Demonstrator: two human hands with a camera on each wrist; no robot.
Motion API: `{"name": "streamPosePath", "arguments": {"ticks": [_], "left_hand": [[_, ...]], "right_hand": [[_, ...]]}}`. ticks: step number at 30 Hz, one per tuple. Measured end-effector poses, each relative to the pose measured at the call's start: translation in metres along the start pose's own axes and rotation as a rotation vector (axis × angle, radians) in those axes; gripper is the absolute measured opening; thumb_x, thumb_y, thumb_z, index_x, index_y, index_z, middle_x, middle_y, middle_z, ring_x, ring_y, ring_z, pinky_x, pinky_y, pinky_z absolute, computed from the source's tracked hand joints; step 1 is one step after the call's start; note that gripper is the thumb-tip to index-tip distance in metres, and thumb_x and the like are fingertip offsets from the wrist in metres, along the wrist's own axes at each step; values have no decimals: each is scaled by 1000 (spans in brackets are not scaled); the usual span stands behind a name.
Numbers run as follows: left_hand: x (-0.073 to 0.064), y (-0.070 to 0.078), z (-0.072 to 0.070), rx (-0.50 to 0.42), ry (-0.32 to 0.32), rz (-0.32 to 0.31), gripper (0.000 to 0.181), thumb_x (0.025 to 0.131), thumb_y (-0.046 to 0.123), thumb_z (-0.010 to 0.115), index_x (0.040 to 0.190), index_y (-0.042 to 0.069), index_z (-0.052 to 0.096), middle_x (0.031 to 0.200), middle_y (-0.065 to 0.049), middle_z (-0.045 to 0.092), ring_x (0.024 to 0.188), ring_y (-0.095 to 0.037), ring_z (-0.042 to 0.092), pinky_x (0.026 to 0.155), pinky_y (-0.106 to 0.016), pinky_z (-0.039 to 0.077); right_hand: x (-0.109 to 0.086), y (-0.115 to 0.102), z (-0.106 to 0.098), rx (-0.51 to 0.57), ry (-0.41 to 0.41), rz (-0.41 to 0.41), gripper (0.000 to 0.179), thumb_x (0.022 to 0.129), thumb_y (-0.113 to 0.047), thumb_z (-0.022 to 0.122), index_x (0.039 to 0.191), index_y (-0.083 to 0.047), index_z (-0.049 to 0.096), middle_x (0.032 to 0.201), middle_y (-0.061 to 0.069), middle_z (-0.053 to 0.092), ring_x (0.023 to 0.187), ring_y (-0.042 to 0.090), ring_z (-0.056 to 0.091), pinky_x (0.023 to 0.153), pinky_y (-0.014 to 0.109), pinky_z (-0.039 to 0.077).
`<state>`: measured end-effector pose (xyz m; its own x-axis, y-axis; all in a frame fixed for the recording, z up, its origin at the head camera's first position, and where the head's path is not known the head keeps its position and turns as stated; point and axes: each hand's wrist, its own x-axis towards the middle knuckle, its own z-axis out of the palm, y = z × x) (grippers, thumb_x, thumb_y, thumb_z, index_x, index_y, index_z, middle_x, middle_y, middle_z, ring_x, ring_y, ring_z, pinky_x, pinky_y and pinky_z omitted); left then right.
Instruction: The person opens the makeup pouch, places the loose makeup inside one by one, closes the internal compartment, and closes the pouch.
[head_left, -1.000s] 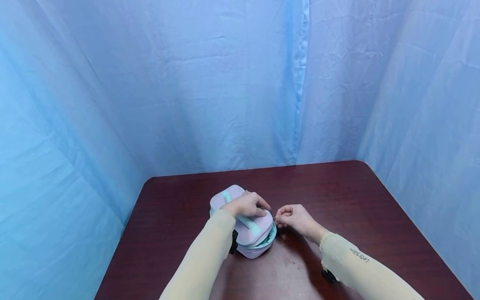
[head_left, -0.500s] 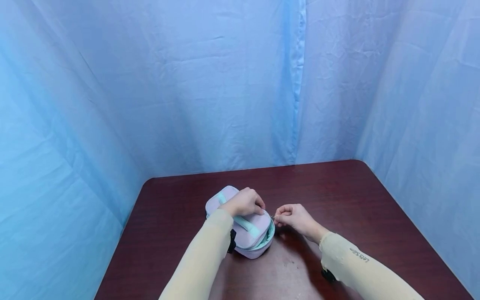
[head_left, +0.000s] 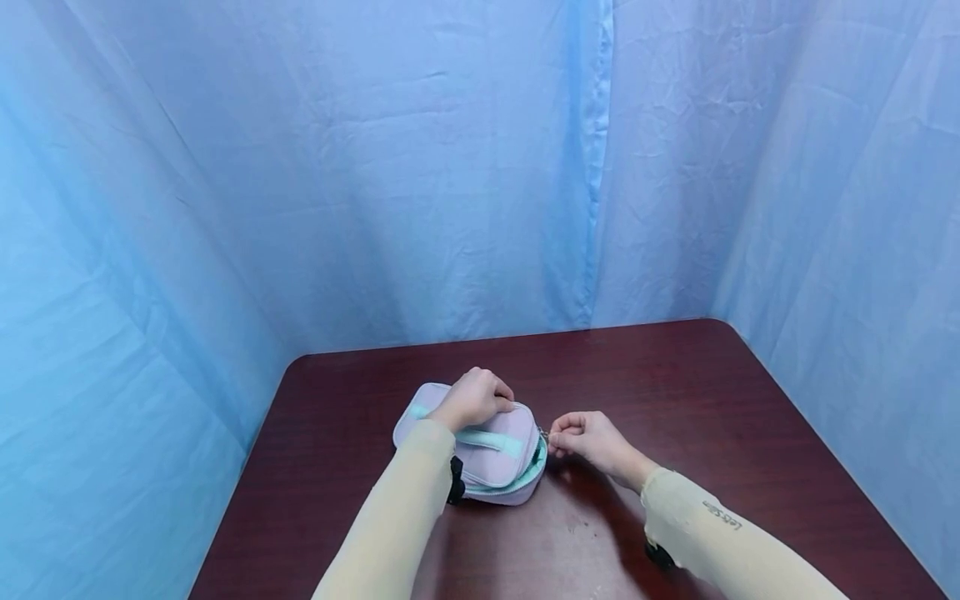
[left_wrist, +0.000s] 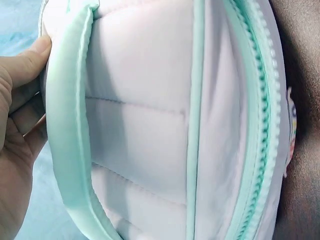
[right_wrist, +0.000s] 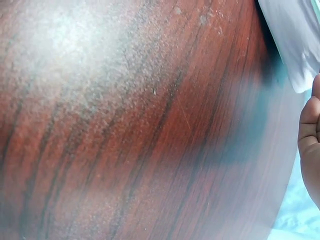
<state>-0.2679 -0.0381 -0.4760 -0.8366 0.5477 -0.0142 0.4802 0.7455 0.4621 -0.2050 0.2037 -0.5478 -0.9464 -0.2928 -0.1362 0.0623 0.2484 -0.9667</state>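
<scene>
A pale lilac zip bag (head_left: pixel 487 467) with a mint strap handle (head_left: pixel 491 440) sits on the table, its zip partly undone at the right end. My left hand (head_left: pixel 474 398) reaches over the top and grips the bag's far edge; in the left wrist view the thumb of the left hand (left_wrist: pixel 20 100) lies on that edge, with the other fingers bent behind it. Just off the bag's right end, my right hand (head_left: pixel 588 440) pinches a small zipper pull (head_left: pixel 544 435). Only part of the right hand (right_wrist: pixel 311 135) enters the right wrist view, and its fingertips are out of frame there.
The dark red-brown table (head_left: pixel 637 375) has rounded far corners. Light blue curtains (head_left: pixel 450 167) hang behind it and along both sides. A small colourful tag (left_wrist: pixel 291 130) sticks out at the bag's side.
The bag has turned and slid a little to the left, and my left hand has gone left with it. My right hand has stayed almost still by the bag's right end.
</scene>
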Motion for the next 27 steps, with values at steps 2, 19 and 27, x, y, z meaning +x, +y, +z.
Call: {"name": "streamPosePath", "arguments": {"ticks": [2, 19, 27], "left_hand": [[-1, -1, -1, -17, 8, -31, 14, 95, 21, 74, 104, 14, 82, 101, 2, 78, 98, -15, 70, 86, -32, 57], [-6, -13, -3, -93, 128, -241, 11, 93, 26, 77, 99, 19, 83, 99, 3, 76, 93, -17, 67, 77, -36, 57], [-12, -20, -9, -205, 129, -286, 8, 89, 22, 81, 91, 15, 83, 95, 1, 75, 89, -16, 66, 74, -33, 57]], "right_hand": [[-1, -1, 1, 12, -8, 2, 13, 95, -11, 71, 99, 1, 71, 88, 17, 75, 83, 28, 70, 81, 46, 59], [-6, 0, 11, 33, -48, 17, 19, 95, -17, 74, 100, 0, 70, 89, 15, 76, 82, 23, 72, 81, 41, 60], [-2, -1, 6, 42, 2, 27, 16, 93, -14, 74, 99, 0, 71, 87, 14, 76, 81, 25, 71, 80, 42, 60]]}}
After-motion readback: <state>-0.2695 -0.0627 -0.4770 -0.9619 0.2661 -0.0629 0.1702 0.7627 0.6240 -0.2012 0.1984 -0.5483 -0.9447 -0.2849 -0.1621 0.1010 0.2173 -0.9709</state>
